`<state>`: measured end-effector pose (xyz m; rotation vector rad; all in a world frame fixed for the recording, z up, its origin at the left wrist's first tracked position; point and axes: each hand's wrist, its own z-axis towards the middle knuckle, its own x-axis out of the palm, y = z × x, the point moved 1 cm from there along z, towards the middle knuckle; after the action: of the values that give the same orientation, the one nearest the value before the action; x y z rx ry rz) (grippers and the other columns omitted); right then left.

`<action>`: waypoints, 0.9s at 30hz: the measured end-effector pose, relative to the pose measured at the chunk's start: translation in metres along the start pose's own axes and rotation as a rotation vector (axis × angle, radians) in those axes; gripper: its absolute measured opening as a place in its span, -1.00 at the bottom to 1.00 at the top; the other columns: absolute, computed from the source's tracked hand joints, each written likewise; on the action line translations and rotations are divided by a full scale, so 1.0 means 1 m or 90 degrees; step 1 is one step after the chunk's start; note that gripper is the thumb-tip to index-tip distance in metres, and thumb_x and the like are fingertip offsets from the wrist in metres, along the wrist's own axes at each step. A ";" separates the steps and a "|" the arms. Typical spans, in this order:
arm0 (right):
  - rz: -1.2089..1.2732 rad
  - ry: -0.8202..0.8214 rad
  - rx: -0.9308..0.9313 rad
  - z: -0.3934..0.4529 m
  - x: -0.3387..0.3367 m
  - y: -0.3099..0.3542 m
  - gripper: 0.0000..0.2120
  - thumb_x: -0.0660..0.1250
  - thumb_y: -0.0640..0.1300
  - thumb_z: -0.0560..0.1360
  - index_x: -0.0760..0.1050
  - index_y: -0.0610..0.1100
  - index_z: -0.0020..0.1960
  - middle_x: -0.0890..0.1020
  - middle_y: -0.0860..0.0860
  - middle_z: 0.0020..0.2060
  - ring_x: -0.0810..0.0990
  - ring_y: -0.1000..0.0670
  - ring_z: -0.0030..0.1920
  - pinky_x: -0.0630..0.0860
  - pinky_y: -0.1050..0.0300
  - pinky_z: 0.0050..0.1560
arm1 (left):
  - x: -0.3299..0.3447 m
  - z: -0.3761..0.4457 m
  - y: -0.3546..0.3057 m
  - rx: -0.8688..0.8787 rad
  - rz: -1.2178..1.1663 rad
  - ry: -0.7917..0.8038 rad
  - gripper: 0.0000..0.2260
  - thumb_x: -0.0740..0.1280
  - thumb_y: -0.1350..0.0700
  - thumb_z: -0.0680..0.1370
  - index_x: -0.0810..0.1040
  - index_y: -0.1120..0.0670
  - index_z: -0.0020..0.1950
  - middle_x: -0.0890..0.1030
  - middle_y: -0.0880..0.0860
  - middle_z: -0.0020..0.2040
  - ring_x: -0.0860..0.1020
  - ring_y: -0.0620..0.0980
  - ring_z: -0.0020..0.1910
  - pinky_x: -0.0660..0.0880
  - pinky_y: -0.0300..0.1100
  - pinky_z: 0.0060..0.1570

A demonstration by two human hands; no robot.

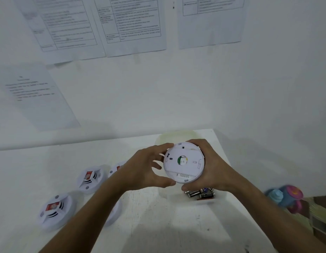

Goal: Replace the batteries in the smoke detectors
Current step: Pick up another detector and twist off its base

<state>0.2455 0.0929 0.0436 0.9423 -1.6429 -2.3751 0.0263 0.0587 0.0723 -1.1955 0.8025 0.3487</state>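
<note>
White detector (184,162), held above the table's (158,216) far right part, back plate turned toward the camera, tilted slightly. Round opening at the plate's middle, green and yellow inside. Small slots and a row of fine print near the plate's lower rim.

Left hand (142,170): closed on the detector's left rim, thumb under the lower left edge, fingers curled round the upper left edge.

Right hand (211,170): cupped round the detector's right side from behind, thumb tip showing below the lower rim, fingertips over the top edge. Both grips firm on the same detector.

Batteries (199,194): a small heap of dark cells directly below the held detector, near the table's right edge, lying inside a pale tray (209,202) whose outline is faint. Number of cells too blurred to tell.

Spare detectors, face up on the table's left part: one (54,210) near the front left, one (90,178) farther back, each with a red label at the middle. Two more partly hidden behind the left forearm, one (115,168) by the wrist, one (113,214) nearer the front.

Printed sheets (133,24) fixed to the white wall (176,88) behind the table. Blurred blue and pink toy (284,198) off the table's right edge.
</note>
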 end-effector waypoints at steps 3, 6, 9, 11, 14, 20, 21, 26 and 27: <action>-0.044 0.008 -0.003 0.001 0.004 0.001 -0.07 0.66 -0.03 0.04 0.28 0.15 0.29 0.40 0.16 0.22 0.45 0.12 0.23 0.52 0.20 0.13 | 0.000 -0.004 0.002 0.007 0.021 0.005 -0.23 0.59 -0.05 0.28 0.32 -0.23 0.42 0.52 -0.18 0.21 0.56 -0.12 0.08 0.58 -0.23 0.04; -0.050 0.008 -0.007 0.002 0.009 0.000 -0.03 0.66 -0.05 0.05 0.24 0.20 0.33 0.44 0.21 0.21 0.47 0.05 0.22 0.56 0.03 0.10 | 0.000 -0.007 0.003 0.024 0.038 0.000 -0.22 0.58 -0.04 0.29 0.33 -0.20 0.45 0.51 -0.13 0.19 0.53 -0.11 0.08 0.57 -0.25 0.04; -0.020 0.020 -0.001 0.000 0.013 -0.004 0.05 0.71 -0.08 0.03 0.21 0.21 0.35 0.47 0.29 0.18 0.50 0.12 0.20 0.56 0.14 0.11 | -0.002 -0.009 0.002 0.018 0.038 -0.008 -0.25 0.59 -0.04 0.27 0.36 -0.24 0.40 0.52 -0.12 0.13 0.54 -0.09 0.06 0.57 -0.26 0.02; -0.004 0.031 0.005 -0.001 0.015 -0.007 0.08 0.71 -0.04 0.01 0.20 0.17 0.38 0.46 0.31 0.21 0.48 0.14 0.26 0.53 0.19 0.18 | -0.002 -0.010 0.001 0.014 0.046 -0.008 -0.25 0.60 -0.04 0.25 0.38 -0.23 0.38 0.52 -0.12 0.10 0.54 -0.09 0.03 0.57 -0.27 0.00; 0.002 0.011 -0.001 -0.002 0.017 -0.009 0.04 0.70 -0.07 0.03 0.24 0.08 0.38 0.47 0.24 0.22 0.49 0.10 0.26 0.54 0.19 0.15 | -0.003 -0.009 0.000 0.007 0.048 0.003 -0.27 0.61 -0.08 0.26 0.39 -0.18 0.37 0.52 -0.12 0.12 0.54 -0.11 0.03 0.57 -0.28 -0.01; 0.054 0.018 -0.044 -0.004 0.012 -0.008 -0.13 0.62 -0.40 0.14 0.37 -0.01 0.35 0.50 0.07 0.23 0.53 -0.04 0.23 0.59 0.12 0.06 | -0.003 -0.005 -0.004 -0.035 0.040 -0.013 -0.46 0.53 -0.15 0.35 0.49 -0.14 0.29 0.60 -0.13 0.06 0.62 -0.13 -0.13 0.61 -0.20 -0.09; 0.062 0.023 -0.047 -0.004 0.013 -0.010 -0.13 0.60 -0.43 0.15 0.36 -0.03 0.36 0.48 0.07 0.23 0.52 -0.04 0.23 0.58 0.14 0.05 | -0.001 -0.005 -0.005 -0.035 0.042 -0.018 -0.46 0.54 -0.15 0.34 0.49 -0.14 0.28 0.60 -0.13 0.05 0.62 -0.12 -0.12 0.61 -0.19 -0.08; 0.089 0.027 -0.022 -0.006 0.015 -0.020 -0.08 0.62 -0.43 0.15 0.31 -0.07 0.39 0.48 0.10 0.24 0.50 0.01 0.26 0.55 0.22 0.06 | 0.006 -0.002 -0.004 -0.025 0.061 -0.025 -0.43 0.55 -0.15 0.31 0.49 -0.11 0.28 0.58 -0.11 0.06 0.61 -0.08 -0.09 0.61 -0.19 -0.07; 0.094 0.033 -0.017 -0.007 0.015 -0.021 -0.06 0.64 -0.39 0.14 0.30 -0.06 0.40 0.48 0.11 0.24 0.49 0.02 0.27 0.55 0.21 0.08 | 0.006 -0.002 -0.005 -0.026 0.066 -0.030 -0.44 0.56 -0.14 0.31 0.50 -0.10 0.26 0.59 -0.11 0.03 0.62 -0.09 -0.11 0.61 -0.20 -0.08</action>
<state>0.2423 0.0896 0.0170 0.8400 -1.5992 -2.2505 0.0329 0.0537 0.0708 -1.1823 0.8222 0.4792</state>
